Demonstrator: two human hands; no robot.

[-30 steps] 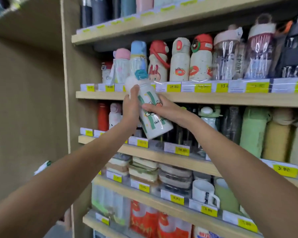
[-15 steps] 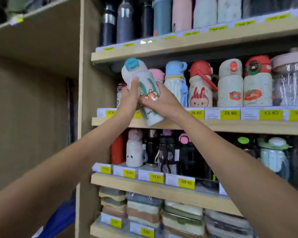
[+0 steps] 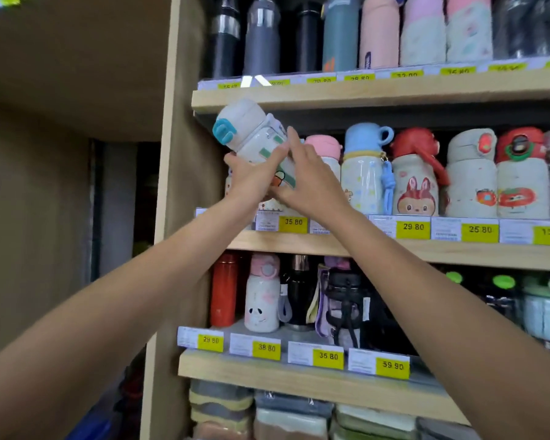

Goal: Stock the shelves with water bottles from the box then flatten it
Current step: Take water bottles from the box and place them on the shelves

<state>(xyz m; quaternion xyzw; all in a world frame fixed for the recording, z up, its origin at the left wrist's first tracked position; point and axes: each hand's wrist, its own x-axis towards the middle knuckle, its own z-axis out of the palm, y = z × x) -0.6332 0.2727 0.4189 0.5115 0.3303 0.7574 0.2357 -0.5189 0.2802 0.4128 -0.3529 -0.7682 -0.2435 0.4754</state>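
Note:
A white water bottle point(image 3: 251, 134) with a blue clasp and green stripes is tilted, its cap up and to the left, at the left end of the middle shelf point(image 3: 394, 246). My left hand point(image 3: 251, 179) grips its lower body from below. My right hand point(image 3: 308, 182) lies against its right side with fingers stretched along it. The bottle's base is hidden behind my hands. The box is out of view.
A pink-lidded bottle point(image 3: 324, 147) and a blue-lidded bottle point(image 3: 362, 166) stand just right of my hands. A wooden upright point(image 3: 178, 185) bounds the shelf on the left. The upper shelf point(image 3: 362, 90) hangs close above the bottle's cap. More bottles fill the lower shelf point(image 3: 299, 373).
Both hands have lifted the bottle up from in front of the lower shelf to the left end of the middle shelf. Its cap now tips further left.

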